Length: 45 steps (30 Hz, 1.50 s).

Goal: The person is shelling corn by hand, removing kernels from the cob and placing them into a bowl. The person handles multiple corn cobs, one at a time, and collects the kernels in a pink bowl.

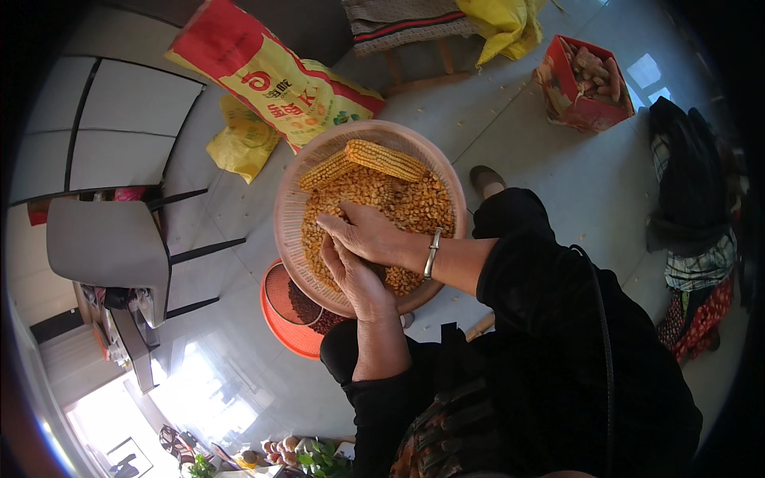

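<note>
A pink plastic basket (pixel 287 197) full of loose corn kernels (pixel 358 191) is in front of me. Two corn cobs lie at its far side: one yellow cob (pixel 385 161) rests partly across another cob (pixel 327 170). Over the kernels, my right hand (pixel 367 232), with a silver bracelet (pixel 431 254) at the wrist, meets my left hand (pixel 358 278). The fingers come together at the left, and the palms face each other. Whatever lies between them is hidden, so I cannot tell if they hold a cob or kernels.
Below the basket sits an orange-red basin (pixel 281 328) with a sieve (pixel 278 287) and dark red contents. Beyond stand a printed red-and-yellow sack (pixel 263 77) and a yellow bag (pixel 242 143). A red box (pixel 588 110) holds sweet potatoes. A grey chair (pixel 107 251) is at left. Kernels dot the tiled floor.
</note>
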### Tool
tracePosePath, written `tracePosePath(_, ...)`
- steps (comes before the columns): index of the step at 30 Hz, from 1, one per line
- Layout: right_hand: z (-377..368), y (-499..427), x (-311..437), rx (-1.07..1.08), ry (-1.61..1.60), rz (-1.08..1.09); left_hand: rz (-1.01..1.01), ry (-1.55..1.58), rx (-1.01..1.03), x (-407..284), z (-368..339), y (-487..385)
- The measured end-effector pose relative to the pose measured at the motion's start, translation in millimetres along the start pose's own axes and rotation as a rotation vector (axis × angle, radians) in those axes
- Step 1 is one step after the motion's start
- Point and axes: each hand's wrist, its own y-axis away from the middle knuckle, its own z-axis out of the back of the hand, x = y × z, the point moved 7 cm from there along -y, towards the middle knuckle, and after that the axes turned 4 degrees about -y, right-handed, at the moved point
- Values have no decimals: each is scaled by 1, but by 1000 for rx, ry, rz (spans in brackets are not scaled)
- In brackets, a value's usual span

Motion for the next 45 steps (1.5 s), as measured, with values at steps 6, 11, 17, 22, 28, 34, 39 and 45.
tracePosePath(6, 9, 0, 5, -74, 13, 146, 13, -25, -12, 3, -1, -1)
tracePosePath(11, 7, -7, -8, -60, -82, 107, 97, -25, -49, 5, 3, -1)
tracePosePath(17, -3, -13, -13, -39, -307, -10, 20, 57, -76, -8, 6, -10)
tracePosePath(22, -7, 1, -2, 131, -376, 24, -13, 112, -44, -14, 5, -9)
tracePosePath(28, 5, 7, -10, 18, -590, -231, -73, 39, -49, -19, 16, -15)
tracePosePath(34, 11, 19, -1, 44, -773, -407, -85, 14, -62, -27, 16, -13)
tracePosePath(39, 4, 27, 7, 259, -534, -362, -14, 53, -82, -28, 8, -7)
tracePosePath(45, 5, 32, 3, 3, -132, 36, -130, 31, -27, -13, -2, -4)
